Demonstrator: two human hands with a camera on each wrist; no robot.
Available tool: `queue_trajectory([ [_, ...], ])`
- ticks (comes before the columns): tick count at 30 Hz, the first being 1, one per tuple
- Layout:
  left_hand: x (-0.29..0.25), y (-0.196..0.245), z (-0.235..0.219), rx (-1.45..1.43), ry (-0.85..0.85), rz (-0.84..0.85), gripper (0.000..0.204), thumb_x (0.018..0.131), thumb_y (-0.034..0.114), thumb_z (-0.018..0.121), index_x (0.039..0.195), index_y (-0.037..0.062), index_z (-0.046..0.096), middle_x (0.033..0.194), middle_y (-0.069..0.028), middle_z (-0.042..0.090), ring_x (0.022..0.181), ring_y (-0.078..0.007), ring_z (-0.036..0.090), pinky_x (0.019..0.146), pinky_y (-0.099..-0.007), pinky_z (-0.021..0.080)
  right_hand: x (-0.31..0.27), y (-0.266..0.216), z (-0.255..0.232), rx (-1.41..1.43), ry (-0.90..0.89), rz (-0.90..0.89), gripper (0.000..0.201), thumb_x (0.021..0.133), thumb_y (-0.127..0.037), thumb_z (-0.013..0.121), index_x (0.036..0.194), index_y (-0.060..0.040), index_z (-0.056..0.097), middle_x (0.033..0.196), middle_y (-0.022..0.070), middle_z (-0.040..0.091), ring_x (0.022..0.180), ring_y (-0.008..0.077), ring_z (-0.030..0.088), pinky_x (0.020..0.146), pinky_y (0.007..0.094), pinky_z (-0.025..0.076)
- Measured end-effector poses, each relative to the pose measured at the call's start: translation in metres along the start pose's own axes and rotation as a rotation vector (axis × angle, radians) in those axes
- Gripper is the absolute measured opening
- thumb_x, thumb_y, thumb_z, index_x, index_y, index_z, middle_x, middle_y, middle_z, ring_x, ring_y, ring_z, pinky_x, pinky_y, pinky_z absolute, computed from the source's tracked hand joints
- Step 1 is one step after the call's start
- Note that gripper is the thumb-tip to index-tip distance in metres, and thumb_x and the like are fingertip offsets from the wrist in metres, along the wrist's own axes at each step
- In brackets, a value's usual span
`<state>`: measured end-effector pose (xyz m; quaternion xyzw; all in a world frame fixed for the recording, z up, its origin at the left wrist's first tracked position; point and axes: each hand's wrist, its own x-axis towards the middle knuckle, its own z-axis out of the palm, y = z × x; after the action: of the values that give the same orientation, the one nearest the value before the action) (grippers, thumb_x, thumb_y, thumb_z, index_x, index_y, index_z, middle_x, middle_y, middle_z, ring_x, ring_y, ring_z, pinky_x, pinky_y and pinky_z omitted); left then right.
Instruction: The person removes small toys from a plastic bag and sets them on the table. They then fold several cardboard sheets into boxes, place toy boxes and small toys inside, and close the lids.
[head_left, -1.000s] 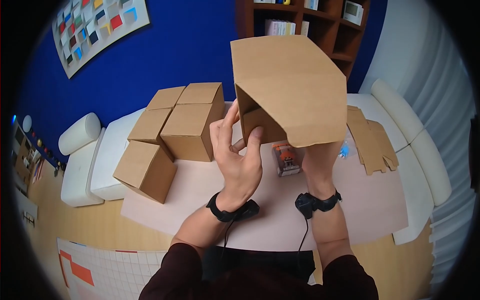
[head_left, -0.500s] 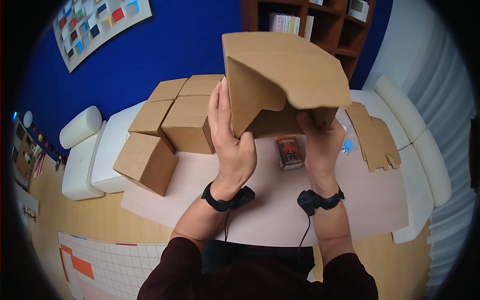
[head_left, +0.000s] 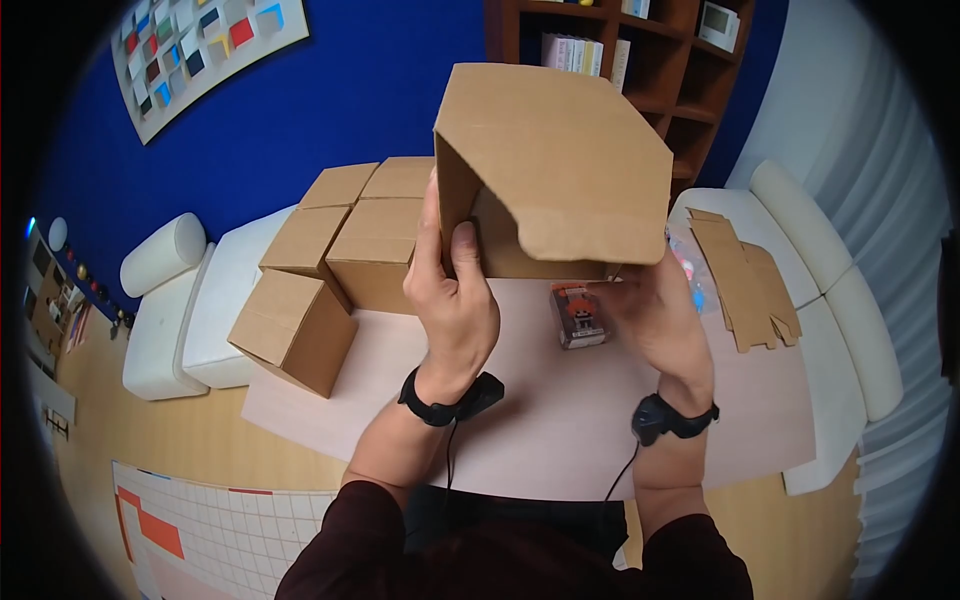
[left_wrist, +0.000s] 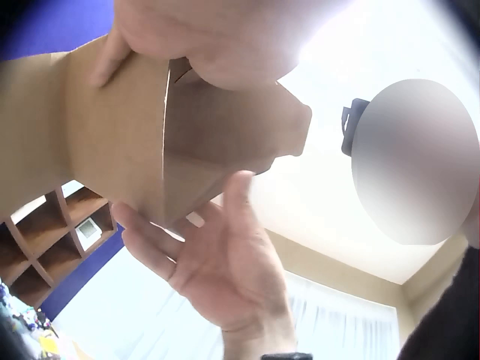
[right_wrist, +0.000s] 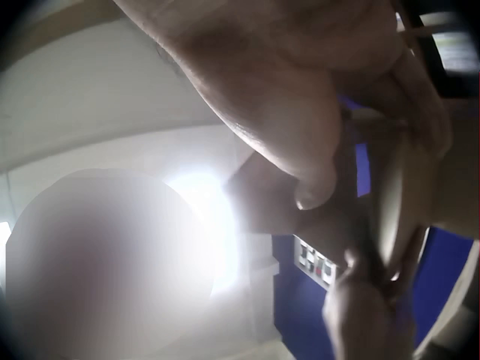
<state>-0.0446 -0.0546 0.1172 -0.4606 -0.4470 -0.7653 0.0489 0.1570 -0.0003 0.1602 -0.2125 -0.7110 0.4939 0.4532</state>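
A partly folded cardboard box (head_left: 565, 150) is held up above the table, its open side toward me and a cut-cornered flap sticking out at the top. My left hand (head_left: 455, 315) grips its left wall, thumb inside and fingers outside. Beside the box's lower right is my right hand (head_left: 668, 325). The left wrist view shows that right hand (left_wrist: 232, 262) with its palm turned up, thumb apart and fingers lying along the outside of the box (left_wrist: 116, 142). A small package with an orange figure (head_left: 580, 315) stands on the table below.
Several closed cardboard boxes (head_left: 300, 310) stand at the left. Flat cardboard pieces (head_left: 755, 285) and a clear bag with blue bits (head_left: 697, 290) lie at the right. A pale cover (head_left: 560, 440) lies over the table; white sofa parts (head_left: 215, 340) stand behind.
The box tipped back and then forward again, shifting a little left. My right hand moved off the inner flap area to the box's right side and loosened. The left hand keeps the left wall.
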Motion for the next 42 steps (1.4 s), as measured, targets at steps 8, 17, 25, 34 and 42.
queue_trajectory([
  [8, -0.009, 0.004, 0.004, 0.153, -0.075, 0.138, 0.059, 0.100, -0.018, 0.051, 0.155, 0.0002, 0.059, 0.146, -0.0211, 0.071, 0.128, -0.0336, 0.073, 0.103, -0.0390, 0.060, 0.006, 0.056, -0.020, -0.901, 0.170, -0.474, 0.076, 0.096, -0.018, 0.082, 0.159, 0.0008, 0.044, 0.158, 0.0195, 0.054, 0.137, 0.0319, 0.062, 0.114, 0.0413, 0.049],
  [17, -0.001, 0.018, 0.000, 0.269, -0.213, 0.212, 0.050, 0.100, -0.014, 0.057, 0.146, 0.0036, 0.068, 0.120, -0.0200, 0.080, 0.102, -0.0247, 0.080, 0.088, -0.0332, 0.060, 0.024, 0.021, -0.015, -0.348, 0.362, -0.757, 0.065, 0.093, -0.003, 0.070, 0.156, -0.0037, 0.057, 0.166, 0.0228, 0.050, 0.159, 0.0403, 0.042, 0.130, 0.0500, 0.034],
  [25, 0.013, 0.032, -0.006, 0.280, -0.225, 0.237, 0.050, 0.098, -0.009, 0.064, 0.145, 0.0071, 0.069, 0.102, -0.0210, 0.079, 0.086, -0.0343, 0.079, 0.079, -0.0397, 0.061, 0.015, 0.004, -0.033, -0.131, 0.042, -0.633, 0.027, 0.090, -0.007, 0.078, 0.116, -0.0030, 0.085, 0.150, 0.0211, 0.066, 0.150, 0.0385, 0.053, 0.123, 0.0479, 0.041],
  [34, 0.007, 0.056, -0.010, 0.368, -0.271, 0.377, 0.052, 0.095, -0.010, 0.065, 0.145, 0.0019, 0.067, 0.124, -0.0244, 0.077, 0.110, -0.0397, 0.078, 0.090, -0.0430, 0.063, 0.012, 0.020, -0.014, -0.118, 0.369, -0.603, 0.047, 0.088, 0.002, 0.078, 0.135, 0.0007, 0.074, 0.136, 0.0142, 0.074, 0.129, 0.0262, 0.068, 0.115, 0.0375, 0.050],
  [42, 0.002, 0.060, -0.011, 0.405, -0.279, 0.378, 0.052, 0.094, -0.011, 0.065, 0.145, -0.0018, 0.065, 0.128, -0.0260, 0.076, 0.118, -0.0417, 0.076, 0.096, -0.0445, 0.063, 0.008, 0.014, -0.007, -0.223, 0.448, -0.624, 0.045, 0.084, 0.007, 0.074, 0.129, 0.0011, 0.075, 0.133, 0.0152, 0.075, 0.128, 0.0276, 0.069, 0.113, 0.0394, 0.052],
])
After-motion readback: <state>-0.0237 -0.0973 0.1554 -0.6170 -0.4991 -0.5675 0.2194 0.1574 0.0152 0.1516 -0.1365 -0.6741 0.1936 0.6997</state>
